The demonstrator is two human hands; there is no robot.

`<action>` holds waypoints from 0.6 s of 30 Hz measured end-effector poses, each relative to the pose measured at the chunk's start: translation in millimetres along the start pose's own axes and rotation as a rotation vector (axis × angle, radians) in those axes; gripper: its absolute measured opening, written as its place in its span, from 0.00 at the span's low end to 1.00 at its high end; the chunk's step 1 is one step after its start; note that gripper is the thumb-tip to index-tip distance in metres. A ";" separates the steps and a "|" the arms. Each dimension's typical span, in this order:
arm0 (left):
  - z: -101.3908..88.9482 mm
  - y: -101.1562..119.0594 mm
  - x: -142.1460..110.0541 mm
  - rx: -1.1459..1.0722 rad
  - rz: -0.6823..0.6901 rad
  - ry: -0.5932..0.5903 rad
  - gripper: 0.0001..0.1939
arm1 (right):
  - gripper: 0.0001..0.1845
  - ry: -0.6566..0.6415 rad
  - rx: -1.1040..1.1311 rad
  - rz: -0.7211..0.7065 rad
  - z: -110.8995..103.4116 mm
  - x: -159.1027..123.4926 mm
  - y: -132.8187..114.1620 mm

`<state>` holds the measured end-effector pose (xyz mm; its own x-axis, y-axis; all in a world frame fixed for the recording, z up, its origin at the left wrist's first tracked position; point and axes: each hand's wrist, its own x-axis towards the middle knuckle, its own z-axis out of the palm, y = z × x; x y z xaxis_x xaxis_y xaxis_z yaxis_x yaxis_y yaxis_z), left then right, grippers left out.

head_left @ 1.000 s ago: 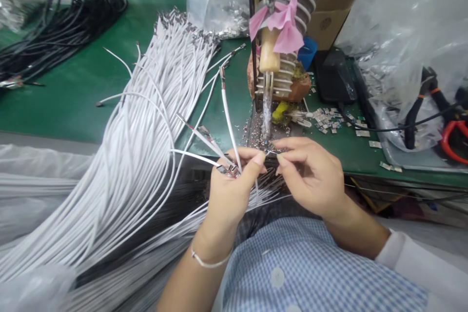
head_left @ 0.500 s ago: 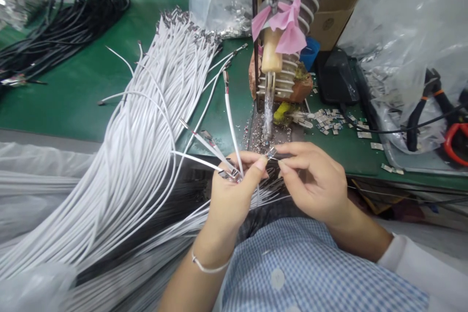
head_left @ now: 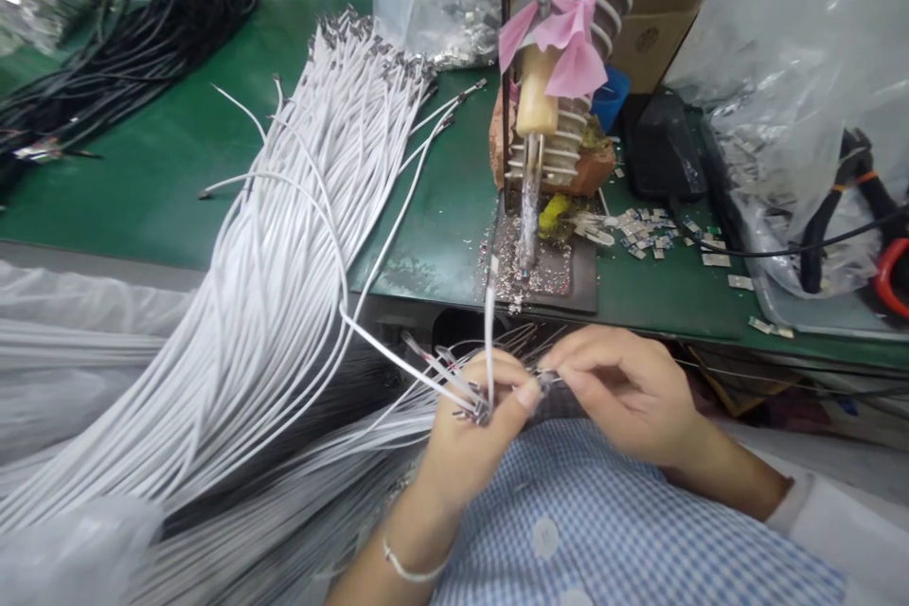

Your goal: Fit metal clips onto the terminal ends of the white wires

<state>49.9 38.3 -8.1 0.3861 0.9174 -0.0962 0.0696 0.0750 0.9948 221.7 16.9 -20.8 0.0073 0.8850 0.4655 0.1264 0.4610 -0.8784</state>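
My left hand [head_left: 490, 417] is closed around several white cables [head_left: 416, 369] whose metal ends stick up past the fingers. Between its thumb and index finger it pinches a small metal connector [head_left: 545, 381]. The fingertips of my right hand [head_left: 625, 388] are pressed together at that connector's right side; the exact hold is blurred. Both hands are over my lap, in front of the table edge. Above them, a soldering iron [head_left: 536, 114] with a wooden handle and a pink cloth strip points downward, its tip over a base plate [head_left: 582, 289] strewn with solder bits.
A thick bundle of white cables [head_left: 284, 237] spreads over the green table [head_left: 426, 246] at left. Black cables [head_left: 142, 47] lie beyond it. Right of the iron are loose small circuit boards [head_left: 646, 232], a black box [head_left: 660, 147] and cutters [head_left: 830, 208] on a tray.
Both hands have moved down toward me, away from the iron tip, with the connector and cables. The cables in my left hand have shifted, and the view has moved slightly.
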 end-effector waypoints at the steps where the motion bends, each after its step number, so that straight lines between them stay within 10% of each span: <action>1: -0.6 -5.5 -6.0 0.033 0.000 -0.041 0.03 | 0.08 -0.033 0.056 0.076 -0.3 -4.1 1.2; 8: 4.8 -32.2 -30.7 0.164 -0.245 -0.177 0.09 | 0.11 0.028 0.424 0.293 8.1 -20.4 14.5; 18: -0.6 -28.5 -31.8 0.203 -0.217 -0.338 0.15 | 0.08 0.173 0.506 0.338 15.2 -23.1 24.9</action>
<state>35.1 7.3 -33.4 0.6191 0.7072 -0.3415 0.3480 0.1427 0.9266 209.6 8.9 -55.1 0.1310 0.9832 0.1272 -0.3952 0.1695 -0.9028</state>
